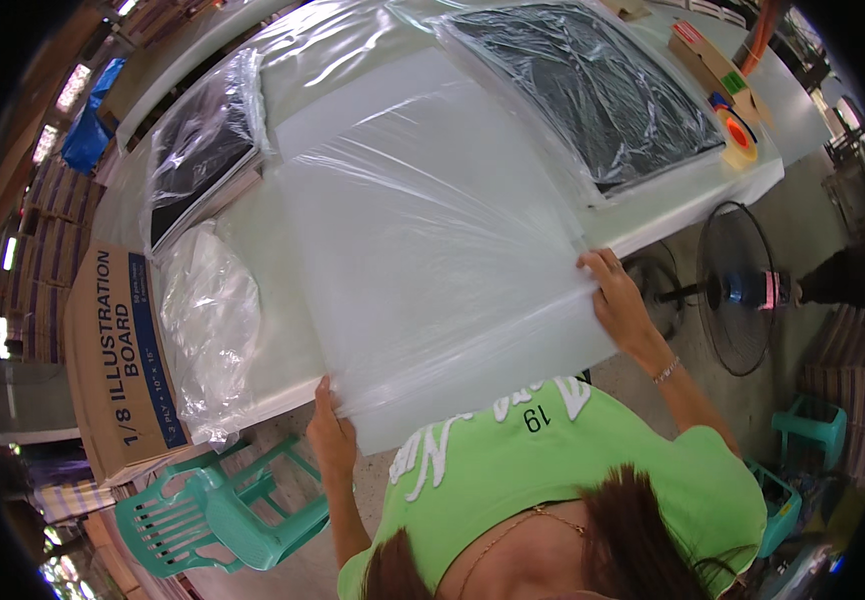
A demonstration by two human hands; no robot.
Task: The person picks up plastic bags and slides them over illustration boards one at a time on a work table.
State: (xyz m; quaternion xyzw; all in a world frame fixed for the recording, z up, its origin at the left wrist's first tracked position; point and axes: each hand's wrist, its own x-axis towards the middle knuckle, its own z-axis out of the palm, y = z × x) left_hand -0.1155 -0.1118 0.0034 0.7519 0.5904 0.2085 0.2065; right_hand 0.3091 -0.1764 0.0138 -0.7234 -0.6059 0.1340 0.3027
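Note:
A large white board or stack of sheets lies on the table in front of me, with clear plastic film stretched over most of it. My right hand pinches the film at its right side, and creases fan out from those fingers. At the near left corner, my left hand grips the film's edge, thumb uppermost. Whether the film is a loose sheet or a bag, I cannot tell. The near edge of the board comes close to my body.
Plastic-wrapped black boards lie at the far right and left. Crumpled clear plastic sits beside a cardboard box. A tape roll and a long carton are at the right edge. A fan and green chair stand nearby.

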